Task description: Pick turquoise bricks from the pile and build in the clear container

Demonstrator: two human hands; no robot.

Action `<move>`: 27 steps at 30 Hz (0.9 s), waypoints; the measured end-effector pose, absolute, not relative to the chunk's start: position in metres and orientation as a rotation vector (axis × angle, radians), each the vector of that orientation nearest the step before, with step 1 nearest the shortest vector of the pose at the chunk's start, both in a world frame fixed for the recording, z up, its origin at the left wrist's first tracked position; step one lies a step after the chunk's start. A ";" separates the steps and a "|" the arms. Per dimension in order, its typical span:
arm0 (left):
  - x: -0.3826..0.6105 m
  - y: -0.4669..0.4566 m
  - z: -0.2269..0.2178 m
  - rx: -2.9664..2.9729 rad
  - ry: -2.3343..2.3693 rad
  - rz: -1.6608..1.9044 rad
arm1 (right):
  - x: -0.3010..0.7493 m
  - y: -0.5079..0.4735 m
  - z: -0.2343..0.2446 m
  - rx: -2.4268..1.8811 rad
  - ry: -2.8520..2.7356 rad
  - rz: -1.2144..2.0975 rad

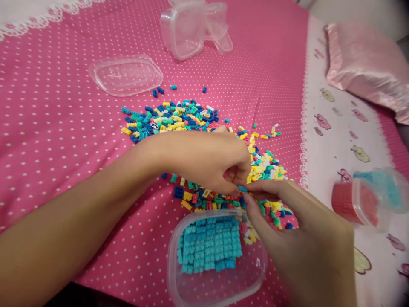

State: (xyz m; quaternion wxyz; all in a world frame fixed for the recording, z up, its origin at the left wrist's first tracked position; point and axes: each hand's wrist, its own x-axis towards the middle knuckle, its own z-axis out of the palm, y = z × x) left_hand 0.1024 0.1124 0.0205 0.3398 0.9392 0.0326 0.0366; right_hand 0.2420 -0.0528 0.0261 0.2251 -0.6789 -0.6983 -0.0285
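And here come both hands together: the left hand (204,160), arched with its thumb and curled fingers drawn close, meets the right hand (303,230), thumb and forefinger nipped narrow. Right between those fingertips sits a small blue plastic block (242,188), mostly hidden by the grip!

Under the left hand and just beyond it sprawls a loose pile of multicoloured plastic blocks (179,121). Tight on the near side of the hands, a clear plastic rounded container (171,264) holds joined turquoise blocks (211,243), its far rim right up by the pile.

Look past the left forearm: a broad stretch of pink white-dotted cloth (57,140), then a clear oval plastic lid (128,76). Farther beyond the hands, a clear bow-shaped plastic container (188,32). Off to the right hand's right, a clear tub with red contents (347,202); farther out, a shiny pink satin pillow (367,64).
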 end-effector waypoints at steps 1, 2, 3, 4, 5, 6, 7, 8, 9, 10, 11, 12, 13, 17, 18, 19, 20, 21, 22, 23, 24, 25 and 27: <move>0.102 0.112 0.021 2.452 0.081 0.092 | 0.241 -0.054 0.026 -1.875 -1.948 -0.094; 0.103 0.112 0.021 2.457 0.072 0.089 | 0.241 -0.055 0.027 -1.882 -1.965 -0.117; 0.103 0.111 0.021 2.460 0.058 0.087 | 0.239 -0.056 0.027 -1.892 -1.976 -0.142; 0.103 0.111 0.021 2.460 0.044 0.085 | 0.238 -0.056 0.028 -1.906 -1.986 -0.165; 0.103 0.110 0.020 2.454 0.032 0.083 | 0.237 -0.057 0.028 -1.922 -1.993 -0.184; 0.102 0.110 0.020 2.441 0.025 0.076 | 0.237 -0.058 0.029 -1.935 -2.003 -0.197; 0.102 0.111 0.020 2.421 0.020 0.065 | 0.237 -0.058 0.030 -1.936 -2.017 -0.204; 0.101 0.111 0.020 2.399 0.018 0.054 | 0.238 -0.059 0.032 -1.933 -2.042 -0.194; 0.101 0.112 0.021 2.378 0.017 0.047 | 0.240 -0.061 0.033 -1.915 -2.077 -0.174; 0.100 0.113 0.021 2.360 0.018 0.045 | 0.242 -0.063 0.035 -1.895 -2.112 -0.149; 0.099 0.115 0.021 2.350 0.021 0.050 | 0.245 -0.065 0.036 -1.877 -2.147 -0.118; 0.098 0.116 0.022 2.345 0.024 0.062 | 0.248 -0.069 0.037 -1.856 -2.187 -0.081; 0.097 0.117 0.022 2.343 0.027 0.078 | 0.250 -0.072 0.037 -1.818 -2.244 -0.036; 0.097 0.118 0.021 2.342 0.040 0.104 | 0.251 -0.083 0.032 -1.686 -2.432 0.086; 0.097 0.117 0.020 2.343 0.044 0.106 | 0.250 -0.084 0.030 -1.694 -2.437 0.099; 0.097 0.117 0.019 2.345 0.051 0.109 | 0.247 -0.084 0.028 -1.719 -2.421 0.109; 0.097 0.117 0.019 2.345 0.053 0.115 | 0.245 -0.084 0.025 -1.742 -2.402 0.124; 0.097 0.117 0.018 2.344 0.051 0.121 | 0.242 -0.083 0.023 -1.747 -2.391 0.142; 0.097 0.116 0.018 2.343 0.048 0.126 | 0.239 -0.082 0.022 -1.759 -2.375 0.153; 0.097 0.117 0.017 2.343 0.045 0.127 | 0.237 -0.081 0.021 -1.784 -2.349 0.152; 0.097 0.117 0.017 2.345 0.042 0.124 | 0.236 -0.080 0.020 -1.807 -2.326 0.142; 0.097 0.117 0.017 2.349 0.044 0.119 | 0.235 -0.080 0.020 -1.816 -2.318 0.128; 0.097 0.117 0.017 2.360 0.061 0.105 | 0.234 -0.080 0.021 -1.815 -2.320 0.101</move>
